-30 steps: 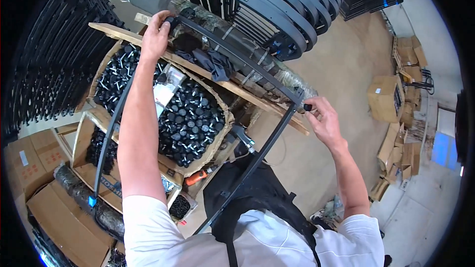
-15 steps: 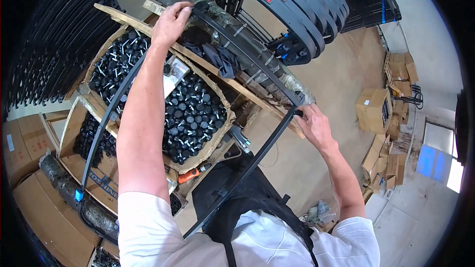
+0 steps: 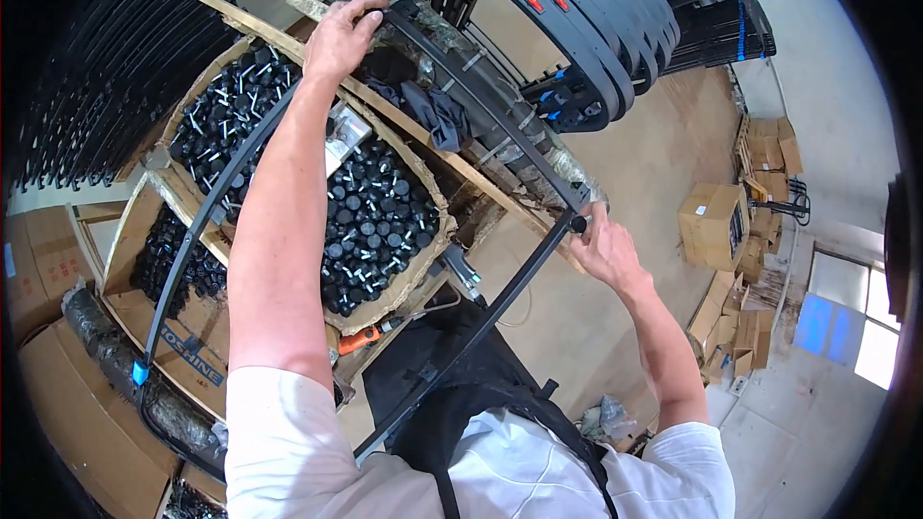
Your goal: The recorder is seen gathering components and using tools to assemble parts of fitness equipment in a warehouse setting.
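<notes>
A large black metal frame [image 3: 500, 125] with bent sides lies at a slant in front of me, one bar running down to my body. My left hand [image 3: 338, 43] is closed at its far corner, fingers curled over the end; what lies under the fingertips is partly hidden. At the near right corner, my right hand [image 3: 611, 255] pinches a round black screw-in foot [image 3: 578, 225] set against the frame. Beneath the frame, an open carton holds many black feet with metal bolts [image 3: 370, 221]. More such feet [image 3: 231, 101] fill the carton beside it.
A wrapped roll [image 3: 461, 67] and a wooden plank [image 3: 471, 173] run under the far bar. An orange-and-black power tool [image 3: 361, 338] lies near the cartons. Curved black frames [image 3: 596, 38] stack at the back; others [image 3: 106, 67] stand left. Cardboard boxes [image 3: 713, 221] line the right wall.
My right-hand fingers have shifted, and the round black foot now shows clearly at the corner. My left hand stays at the far corner. The whole view has shifted slightly.
</notes>
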{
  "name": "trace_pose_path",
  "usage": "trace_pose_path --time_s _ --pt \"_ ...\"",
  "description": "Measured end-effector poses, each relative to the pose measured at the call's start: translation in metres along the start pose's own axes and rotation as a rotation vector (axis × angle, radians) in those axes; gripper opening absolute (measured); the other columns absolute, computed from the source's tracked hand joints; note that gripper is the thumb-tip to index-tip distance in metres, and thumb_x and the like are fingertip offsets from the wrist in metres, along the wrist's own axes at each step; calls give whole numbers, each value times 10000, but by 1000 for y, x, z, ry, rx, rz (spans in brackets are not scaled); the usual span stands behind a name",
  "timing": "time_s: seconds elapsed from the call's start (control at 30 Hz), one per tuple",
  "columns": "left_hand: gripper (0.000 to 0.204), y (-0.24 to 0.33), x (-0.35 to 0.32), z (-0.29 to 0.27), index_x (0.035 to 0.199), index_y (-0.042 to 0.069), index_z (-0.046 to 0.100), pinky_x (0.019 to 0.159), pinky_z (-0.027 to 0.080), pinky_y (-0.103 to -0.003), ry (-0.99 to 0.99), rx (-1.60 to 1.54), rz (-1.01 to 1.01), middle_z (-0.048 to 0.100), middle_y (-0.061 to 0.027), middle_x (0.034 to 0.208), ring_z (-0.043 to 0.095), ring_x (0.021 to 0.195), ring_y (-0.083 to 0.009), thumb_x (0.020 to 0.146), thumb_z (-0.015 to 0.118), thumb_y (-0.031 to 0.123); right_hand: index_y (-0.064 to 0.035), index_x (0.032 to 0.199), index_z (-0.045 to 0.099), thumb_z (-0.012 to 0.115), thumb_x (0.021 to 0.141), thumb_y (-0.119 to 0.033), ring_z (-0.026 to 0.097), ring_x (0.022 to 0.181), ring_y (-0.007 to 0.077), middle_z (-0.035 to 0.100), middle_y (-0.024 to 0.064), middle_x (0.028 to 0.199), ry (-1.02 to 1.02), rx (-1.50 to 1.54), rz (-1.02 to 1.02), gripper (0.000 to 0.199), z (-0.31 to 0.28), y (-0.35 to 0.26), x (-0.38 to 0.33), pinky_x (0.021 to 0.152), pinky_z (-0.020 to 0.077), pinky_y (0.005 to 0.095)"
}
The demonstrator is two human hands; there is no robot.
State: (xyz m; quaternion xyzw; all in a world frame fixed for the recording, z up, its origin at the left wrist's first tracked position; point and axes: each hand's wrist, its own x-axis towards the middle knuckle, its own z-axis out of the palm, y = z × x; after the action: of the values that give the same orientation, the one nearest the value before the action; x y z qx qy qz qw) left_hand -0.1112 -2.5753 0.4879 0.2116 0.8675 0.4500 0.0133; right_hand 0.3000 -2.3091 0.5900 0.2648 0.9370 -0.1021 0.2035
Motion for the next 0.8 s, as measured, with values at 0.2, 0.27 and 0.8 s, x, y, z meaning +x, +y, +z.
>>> trace_pose_path --time_s 0.2,0.27,0.8 --pt "346 -9 0 4 1309 170 717 1023 519 -379 60 -46 -26 690 -117 1243 672 1160 -269 1032 653 368 -1 1108 647 701 923 -513 737 794 425 732 233 810 -34 -256 -15 547 -11 -1 3 705 580 527" --pt "340 1 -2 2 1325 192 711 1040 514 -381 22 103 -32 688 -93 1334 671 1203 -263 1037 647 361 -2 1073 670 710 916 -509 737 768 422 731 222 786 -20 -267 -12 532 -16 -10 -2 678 581 524" --pt "348 -22 6 2 1363 174 696 1078 495 -405 83 5 124 697 -120 1315 642 1257 -321 1039 609 269 -5 1064 677 709 839 -236 740 782 394 726 191 796 -59 -528 -241 324 3 26 -1 661 586 514"
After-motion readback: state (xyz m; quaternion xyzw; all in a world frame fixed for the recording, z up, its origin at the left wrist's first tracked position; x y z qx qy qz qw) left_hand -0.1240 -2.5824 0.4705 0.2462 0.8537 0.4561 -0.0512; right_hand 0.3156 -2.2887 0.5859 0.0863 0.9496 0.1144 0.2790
